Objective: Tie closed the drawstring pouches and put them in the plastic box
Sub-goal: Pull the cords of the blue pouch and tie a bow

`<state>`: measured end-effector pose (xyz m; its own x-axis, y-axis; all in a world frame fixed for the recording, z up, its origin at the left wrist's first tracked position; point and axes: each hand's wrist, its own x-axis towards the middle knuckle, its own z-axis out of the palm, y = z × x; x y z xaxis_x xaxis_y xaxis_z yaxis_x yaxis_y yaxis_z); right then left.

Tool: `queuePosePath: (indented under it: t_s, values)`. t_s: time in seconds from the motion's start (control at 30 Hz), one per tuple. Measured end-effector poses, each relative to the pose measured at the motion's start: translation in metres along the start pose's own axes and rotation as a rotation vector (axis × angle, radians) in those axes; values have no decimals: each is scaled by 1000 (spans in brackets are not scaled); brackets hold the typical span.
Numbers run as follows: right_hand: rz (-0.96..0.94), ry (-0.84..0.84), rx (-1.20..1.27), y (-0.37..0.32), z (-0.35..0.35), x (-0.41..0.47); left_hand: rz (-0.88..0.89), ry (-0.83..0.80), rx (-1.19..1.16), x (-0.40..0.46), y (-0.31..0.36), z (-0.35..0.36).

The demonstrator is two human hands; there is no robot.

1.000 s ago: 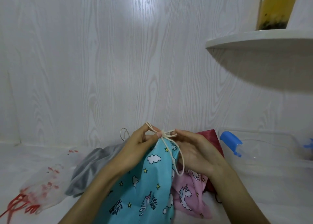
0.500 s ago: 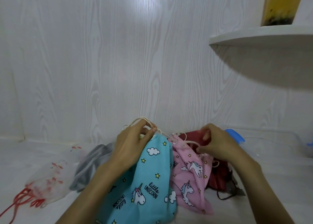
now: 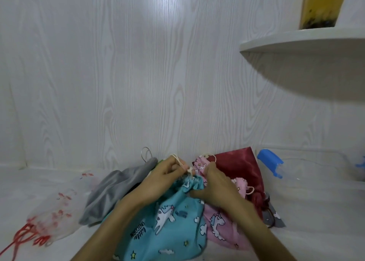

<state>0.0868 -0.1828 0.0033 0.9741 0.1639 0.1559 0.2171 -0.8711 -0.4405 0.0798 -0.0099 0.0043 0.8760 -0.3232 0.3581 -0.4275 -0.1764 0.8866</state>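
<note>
Blue cotton unicorn pouch (image 3: 167, 227), gathered neck, cream cord (image 3: 182, 165) in both hands.

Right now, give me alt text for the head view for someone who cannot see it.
Both hands work the cream drawstring at the gathered neck of a blue unicorn pouch: the left hand pinches the cord, the right hand grips the neck. Pink, dark red and grey pouches lie around it, and a clear plastic box sits to the right.
</note>
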Motion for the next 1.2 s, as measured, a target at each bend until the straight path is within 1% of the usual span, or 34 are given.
queuePosePath:
  t_s: [0.07,0.1,0.13,0.17,0.23,0.33,0.4,0.5,0.67,0.8,0.83,0.87,0.93,1.0,1.07,1.13,1.2]
  values:
    - [-79,-244,187,8,-25,1,-13,-56,-29,1,-1,-1]
    - [-149,-317,288,12,-39,0,-9,-80,-41,1,0,-1]
    - [-232,-333,367,14,-49,-1,-2,-106,-50,2,2,-1]
    - [-307,-311,419,15,-54,-2,7,-138,-63,2,3,-1]
    - [-378,-272,462,11,-53,-3,17,-193,-80,2,3,-1]
    - [-422,-206,362,1,-37,-2,15,-200,-43,2,4,0]
    - [-414,-101,317,2,-30,1,24,-164,-27,2,6,-1]
    - [-385,63,315,5,-31,0,35,-50,-4,2,7,-6]
    - [-398,135,496,9,-49,-4,21,229,59,3,10,-13]
    - [-362,75,704,11,-66,-10,8,419,51,4,15,-15]
    - [-344,58,691,15,-69,-10,-10,472,49,3,15,-18]
    - [-329,42,627,20,-69,-10,-32,507,46,3,15,-21]
    - [-293,-24,467,28,-66,-7,-64,501,61,2,15,-24]
    - [-249,-111,402,29,-60,-5,-93,472,81,0,14,-24]
    - [-248,-182,408,25,-59,-6,-99,468,20,0,15,-23]
    - [-272,-242,441,20,-60,-8,-97,454,-89,0,18,-21]
    - [-296,-278,459,16,-60,-10,-107,407,-217,0,23,-21]
